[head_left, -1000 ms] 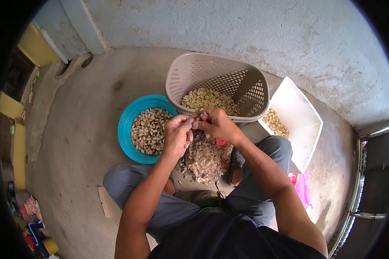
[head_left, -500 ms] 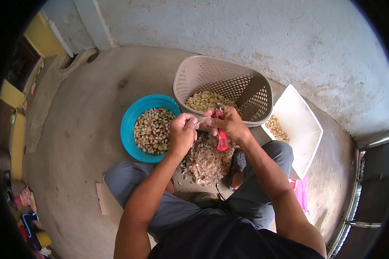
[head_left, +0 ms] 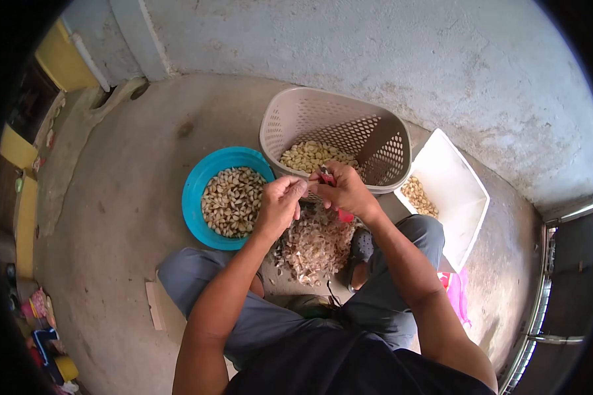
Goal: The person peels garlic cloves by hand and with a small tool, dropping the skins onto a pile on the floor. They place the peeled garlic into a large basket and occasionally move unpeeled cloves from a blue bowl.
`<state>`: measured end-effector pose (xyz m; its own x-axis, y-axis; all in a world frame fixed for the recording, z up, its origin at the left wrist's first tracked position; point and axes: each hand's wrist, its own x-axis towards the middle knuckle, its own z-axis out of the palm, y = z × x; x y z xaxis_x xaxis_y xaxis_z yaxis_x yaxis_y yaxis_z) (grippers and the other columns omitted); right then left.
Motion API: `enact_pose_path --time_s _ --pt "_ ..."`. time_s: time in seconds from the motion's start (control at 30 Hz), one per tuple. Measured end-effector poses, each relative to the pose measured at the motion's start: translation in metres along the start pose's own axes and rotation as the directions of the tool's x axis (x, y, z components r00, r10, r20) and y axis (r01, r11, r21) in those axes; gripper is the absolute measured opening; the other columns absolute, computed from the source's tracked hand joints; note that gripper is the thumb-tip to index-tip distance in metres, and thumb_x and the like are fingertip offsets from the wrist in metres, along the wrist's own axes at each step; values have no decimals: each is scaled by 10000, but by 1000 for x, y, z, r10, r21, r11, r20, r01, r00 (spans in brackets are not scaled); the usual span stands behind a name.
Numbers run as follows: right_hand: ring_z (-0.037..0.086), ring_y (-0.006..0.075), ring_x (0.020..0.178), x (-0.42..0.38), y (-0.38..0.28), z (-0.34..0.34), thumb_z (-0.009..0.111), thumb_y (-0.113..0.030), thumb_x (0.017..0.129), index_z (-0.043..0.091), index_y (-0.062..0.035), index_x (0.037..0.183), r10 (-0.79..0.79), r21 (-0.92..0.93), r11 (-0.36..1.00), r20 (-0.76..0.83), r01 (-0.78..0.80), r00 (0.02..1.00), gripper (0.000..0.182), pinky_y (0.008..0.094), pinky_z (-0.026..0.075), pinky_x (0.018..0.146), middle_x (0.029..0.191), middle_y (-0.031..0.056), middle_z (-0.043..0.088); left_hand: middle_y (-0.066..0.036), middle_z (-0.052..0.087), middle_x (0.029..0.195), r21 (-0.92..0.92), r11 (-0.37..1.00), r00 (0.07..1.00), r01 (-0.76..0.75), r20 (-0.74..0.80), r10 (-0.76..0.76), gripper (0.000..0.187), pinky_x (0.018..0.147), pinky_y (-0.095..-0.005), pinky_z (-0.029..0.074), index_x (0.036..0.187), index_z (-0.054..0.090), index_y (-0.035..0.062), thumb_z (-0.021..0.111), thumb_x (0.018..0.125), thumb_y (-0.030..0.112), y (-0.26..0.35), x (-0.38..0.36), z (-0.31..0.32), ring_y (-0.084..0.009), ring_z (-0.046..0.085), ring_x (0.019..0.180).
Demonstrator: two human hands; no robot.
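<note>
My left hand [head_left: 281, 204] is closed in a pinch on a small pale piece that looks like a garlic clove, mostly hidden by the fingertips. Right beside it, my right hand [head_left: 348, 193] grips a red utility knife [head_left: 327, 176], whose lower end shows below the fingers. The fingertips of both hands meet over a heap of papery peelings [head_left: 316, 247] on the floor. To the left stands a turquoise basin [head_left: 194, 217] of unpeeled cloves [head_left: 232, 201]. Just beyond my hands, a taupe perforated basket [head_left: 296, 112] holds cream-coloured peeled cloves [head_left: 316, 156].
A white box [head_left: 464, 217] lies tilted at the right with more cloves [head_left: 418, 196] inside. My legs and shoes flank the peelings. The grey-blue wall [head_left: 375, 52] rises behind the basket. A pink bag [head_left: 459, 296] lies by my right leg.
My right hand has turned the knife, so less of its red handle shows. Both hands remain close together above the peelings. The view has shifted slightly.
</note>
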<state>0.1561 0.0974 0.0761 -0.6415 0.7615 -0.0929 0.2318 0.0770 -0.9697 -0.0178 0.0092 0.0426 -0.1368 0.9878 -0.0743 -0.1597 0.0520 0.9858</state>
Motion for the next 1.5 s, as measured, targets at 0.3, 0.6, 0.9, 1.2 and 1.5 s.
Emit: enact_pose_path --time_s 0.3,0.6,0.9,1.2,1.5 --pt "613 142 577 0 11 5 770 -125 872 571 40 849 -339 -496 826 -56 269 939 260 334 482 525 666 78 599 -59 667 861 61 998 1000 2 -25 0 266 421 -225 407 1081 675 -51 646 1034 210 -3 3 5 -57 508 500" --pt "572 98 502 -2 3 -1 747 -131 884 634 20 893 42 61 997 -16 -41 999 189 269 447 440 690 41 632 -48 656 819 60 998 1000 -6 23 5 166 453 -231 418 1043 673 -50 605 1024 100 -11 3 -1 -56 518 529" --pt "542 81 488 -3 4 6 704 -84 931 649 12 955 95 290 954 -34 -81 995 114 241 415 441 682 19 602 -108 684 780 258 956 988 -138 -26 150 159 653 -317 516 947 660 -71 599 980 72 -18 3 0 -152 636 695" --pt "526 84 477 3 19 8 677 -87 974 643 17 1009 195 666 717 91 -205 977 114 247 429 407 753 71 648 -48 651 700 183 972 985 -145 -64 159 152 549 -275 459 912 675 -51 609 967 74 -14 1 -2 -80 572 604" --pt "524 73 497 13 41 23 615 -110 1024 615 7 1067 151 865 392 275 -313 949 125 232 408 387 772 49 633 14 554 706 -221 972 991 73 -91 -95 119 349 -223 305 958 644 -22 616 971 92 -3 0 0 -26 420 424"
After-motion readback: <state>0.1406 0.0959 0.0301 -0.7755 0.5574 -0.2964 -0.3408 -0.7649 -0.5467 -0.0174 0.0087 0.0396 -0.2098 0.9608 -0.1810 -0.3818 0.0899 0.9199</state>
